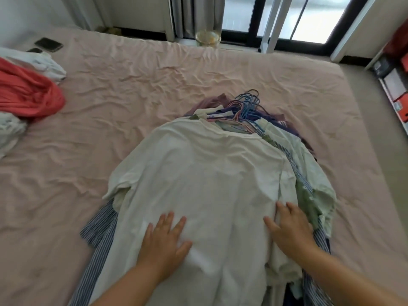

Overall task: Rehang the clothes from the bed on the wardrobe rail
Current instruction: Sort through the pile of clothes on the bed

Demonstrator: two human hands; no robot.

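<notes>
Head view: both hands flat on the stack of hangered clothes on the bed.

Stack of clothes [209,184] lies on the pink-sheeted bed [132,96], near its close edge, hanger end pointing away. Top layer is a white T-shirt [198,173], wrinkled, spread wide; beneath it show a blue-striped shirt [97,235] at the left edge, pale green fabric [309,195] at right, purple cloth near the far end. Blue and pink hanger hooks [247,104] bunch together at the far end. Left hand [164,241] rests palm down on the T-shirt, fingers spread straight, gripping nothing. Right hand [289,226] presses flat on the right side, fingers extended, holding nothing. Red garment [28,93] lies at far left, well apart.
</notes>
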